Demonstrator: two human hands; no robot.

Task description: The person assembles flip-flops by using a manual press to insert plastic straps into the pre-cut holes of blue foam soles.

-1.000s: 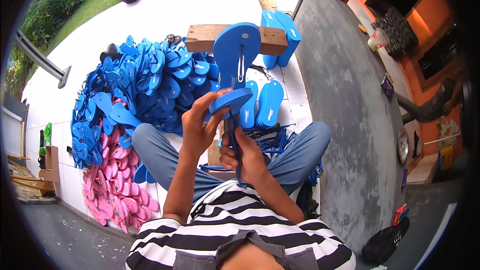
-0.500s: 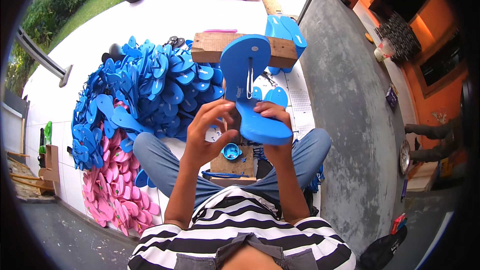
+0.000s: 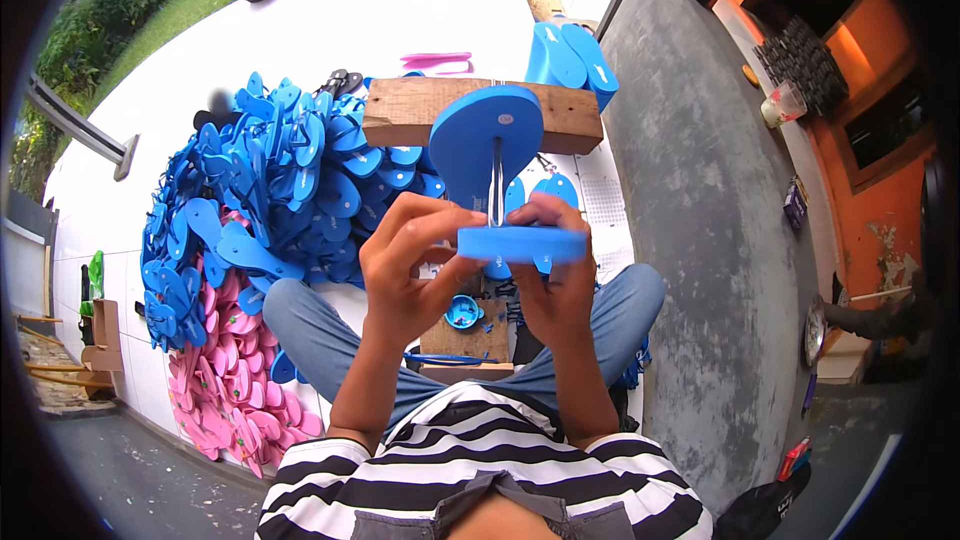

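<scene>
Heaped blue sandals (image 3: 300, 175) and pink sandals (image 3: 235, 380) lie left of a wooden block (image 3: 405, 112). Before it, both hands (image 3: 405, 255) grip a blue sole (image 3: 521, 245) between thumbs and fingers, with a blue cup (image 3: 463, 312) lower down.

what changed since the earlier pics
The right hand has left the dark blue strap it gripped first and moved up to the near end of the blue sandal sole. That end, tilted before, now shows edge-on, the left hand at its left side. The sole's far end stays in front of the wooden beam; the blue sandal pile and pink sandal pile look unchanged.
</scene>
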